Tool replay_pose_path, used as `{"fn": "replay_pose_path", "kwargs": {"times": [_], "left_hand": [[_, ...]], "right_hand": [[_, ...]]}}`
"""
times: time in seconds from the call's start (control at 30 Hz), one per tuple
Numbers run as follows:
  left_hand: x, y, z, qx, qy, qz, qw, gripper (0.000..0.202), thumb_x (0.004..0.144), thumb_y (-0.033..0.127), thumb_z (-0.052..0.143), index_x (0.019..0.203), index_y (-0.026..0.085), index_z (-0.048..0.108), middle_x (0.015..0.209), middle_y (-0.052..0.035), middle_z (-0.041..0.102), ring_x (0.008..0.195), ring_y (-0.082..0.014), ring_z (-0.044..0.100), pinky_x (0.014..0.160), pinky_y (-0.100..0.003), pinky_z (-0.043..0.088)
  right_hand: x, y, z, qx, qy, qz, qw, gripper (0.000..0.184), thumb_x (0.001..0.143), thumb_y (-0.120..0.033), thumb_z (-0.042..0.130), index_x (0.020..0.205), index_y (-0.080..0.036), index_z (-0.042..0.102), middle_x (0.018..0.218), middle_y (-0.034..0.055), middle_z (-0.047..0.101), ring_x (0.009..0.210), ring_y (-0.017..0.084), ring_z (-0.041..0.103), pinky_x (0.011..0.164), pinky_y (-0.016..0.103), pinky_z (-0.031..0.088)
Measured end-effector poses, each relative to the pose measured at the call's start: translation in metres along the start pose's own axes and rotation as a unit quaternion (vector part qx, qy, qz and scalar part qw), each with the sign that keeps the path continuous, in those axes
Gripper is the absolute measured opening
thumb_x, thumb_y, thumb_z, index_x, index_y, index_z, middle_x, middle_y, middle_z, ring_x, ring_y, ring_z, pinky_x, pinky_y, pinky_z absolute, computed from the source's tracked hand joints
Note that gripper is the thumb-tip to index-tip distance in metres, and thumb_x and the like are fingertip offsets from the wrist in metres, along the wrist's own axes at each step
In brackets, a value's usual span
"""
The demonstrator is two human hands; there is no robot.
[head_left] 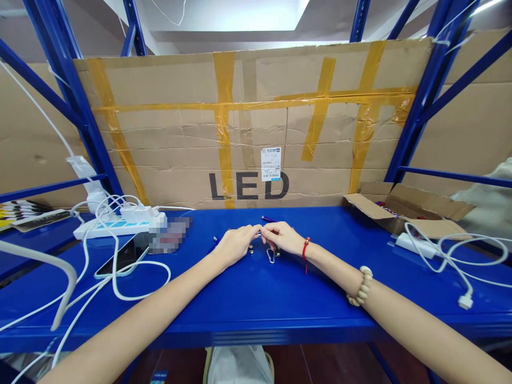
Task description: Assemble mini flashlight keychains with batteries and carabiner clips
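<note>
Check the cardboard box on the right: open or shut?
Open: the cardboard box has its flaps folded outward, and part of the inside shows.

The one camera rides on the person's head, facing forward and slightly down across the blue shelf [256, 304] toward the cardboard wall [168, 133]. The left hand [236, 244] and right hand [282, 238] meet near mid-frame.
</note>
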State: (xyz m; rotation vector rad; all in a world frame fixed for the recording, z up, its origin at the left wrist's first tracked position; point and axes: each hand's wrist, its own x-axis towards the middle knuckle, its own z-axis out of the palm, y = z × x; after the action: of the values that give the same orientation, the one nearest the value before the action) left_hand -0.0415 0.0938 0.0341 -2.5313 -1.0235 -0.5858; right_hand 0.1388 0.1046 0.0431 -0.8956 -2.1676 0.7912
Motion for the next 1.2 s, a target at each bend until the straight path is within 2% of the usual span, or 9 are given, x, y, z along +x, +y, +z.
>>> {"fn": "replay_pose_path", "kwargs": {"times": [0.23, 0.4, 0.53, 0.6, 0.7, 0.83, 1.0, 1.1, 1.2], "left_hand": [[0.002, 0.001, -0.002, 0.043, 0.019, -0.039, 0.998, 0.030, 0.089, 0.016, 0.030, 0.118, 0.017, 0.041, 0.090, -0.0045, 0.060, 0.083, -0.0162, 0.058, 0.064, -0.024, 0.044], [0.006, 0.005, -0.005, 0.035, 0.010, -0.080, 0.996, 0.029, 0.092, 0.021, 0.026, 0.114, 0.021, 0.044, 0.090, -0.0025, 0.061, 0.081, -0.0153, 0.059, 0.061, -0.022, 0.042], [0.008, 0.007, -0.005, 0.031, 0.003, -0.122, 0.992, 0.028, 0.092, 0.025, 0.028, 0.115, 0.023, 0.044, 0.095, -0.0024, 0.062, 0.084, -0.0155, 0.060, 0.059, -0.021, 0.041], [0.008, 0.007, -0.004, 0.030, 0.007, -0.132, 0.991, 0.028, 0.092, 0.026, 0.029, 0.115, 0.024, 0.044, 0.099, -0.0026, 0.062, 0.084, -0.0158, 0.060, 0.058, -0.021, 0.040], [0.009, 0.007, -0.003, 0.020, 0.017, -0.138, 0.990, 0.027, 0.092, 0.028, 0.029, 0.113, 0.024, 0.046, 0.101, -0.0024, 0.062, 0.082, -0.0163, 0.062, 0.057, -0.021, 0.041], [0.008, 0.004, -0.002, -0.003, 0.026, -0.129, 0.991, 0.026, 0.091, 0.028, 0.030, 0.112, 0.024, 0.046, 0.101, -0.0020, 0.063, 0.083, -0.0168, 0.062, 0.059, -0.022, 0.042], [0.005, 0.000, -0.005, -0.057, 0.020, -0.076, 0.995, 0.021, 0.091, 0.025, 0.032, 0.104, 0.023, 0.048, 0.097, -0.0008, 0.064, 0.084, -0.0151, 0.061, 0.064, -0.022, 0.044], [0.005, 0.007, -0.006, -0.072, 0.008, -0.036, 0.997, 0.018, 0.090, 0.024, 0.034, 0.099, 0.021, 0.049, 0.093, -0.0022, 0.065, 0.082, -0.0155, 0.061, 0.065, -0.023, 0.045], [0.008, 0.018, -0.005, -0.051, -0.010, 0.009, 0.999, 0.017, 0.090, 0.025, 0.034, 0.096, 0.018, 0.049, 0.089, -0.0057, 0.065, 0.080, -0.0178, 0.062, 0.066, -0.025, 0.045]], "right_hand": [[0.003, -0.002, 0.002, 0.020, 0.018, -0.001, 1.000, 0.050, 0.081, -0.061, 0.036, 0.063, -0.016, 0.051, 0.043, -0.0035, 0.047, 0.040, 0.010, 0.048, 0.044, 0.020, 0.035], [0.004, -0.002, -0.001, -0.095, 0.054, -0.001, 0.994, 0.048, 0.085, -0.054, 0.034, 0.065, -0.017, 0.057, 0.048, -0.0040, 0.050, 0.044, 0.009, 0.050, 0.050, 0.020, 0.035], [0.003, -0.004, -0.008, -0.221, 0.137, -0.021, 0.965, 0.039, 0.083, -0.051, 0.045, 0.064, -0.019, 0.059, 0.061, -0.0034, 0.058, 0.052, 0.009, 0.050, 0.050, 0.019, 0.030], [0.003, -0.004, -0.011, -0.250, 0.173, -0.043, 0.952, 0.031, 0.079, -0.049, 0.053, 0.072, -0.020, 0.060, 0.067, -0.0033, 0.059, 0.055, 0.009, 0.050, 0.050, 0.019, 0.030], [0.002, -0.004, -0.014, -0.266, 0.182, -0.085, 0.943, 0.024, 0.077, -0.045, 0.058, 0.084, -0.023, 0.063, 0.074, -0.0029, 0.059, 0.055, 0.007, 0.050, 0.052, 0.019, 0.031], [0.002, -0.003, -0.014, -0.269, 0.179, -0.107, 0.940, 0.018, 0.079, -0.039, 0.058, 0.085, -0.024, 0.066, 0.080, -0.0023, 0.059, 0.052, 0.005, 0.049, 0.051, 0.019, 0.031], [0.004, 0.000, -0.017, -0.253, 0.166, -0.107, 0.947, 0.010, 0.073, -0.031, 0.066, 0.074, -0.022, 0.068, 0.078, -0.0028, 0.059, 0.051, 0.005, 0.047, 0.051, 0.018, 0.031], [0.004, 0.002, -0.016, -0.264, 0.137, -0.105, 0.949, 0.004, 0.072, -0.023, 0.067, 0.068, -0.021, 0.067, 0.076, -0.0034, 0.059, 0.053, 0.005, 0.048, 0.051, 0.018, 0.030], [0.004, 0.003, -0.011, -0.288, 0.088, -0.110, 0.947, 0.013, 0.074, -0.016, 0.063, 0.061, -0.018, 0.062, 0.076, -0.0031, 0.060, 0.058, 0.006, 0.050, 0.051, 0.018, 0.029]]}}
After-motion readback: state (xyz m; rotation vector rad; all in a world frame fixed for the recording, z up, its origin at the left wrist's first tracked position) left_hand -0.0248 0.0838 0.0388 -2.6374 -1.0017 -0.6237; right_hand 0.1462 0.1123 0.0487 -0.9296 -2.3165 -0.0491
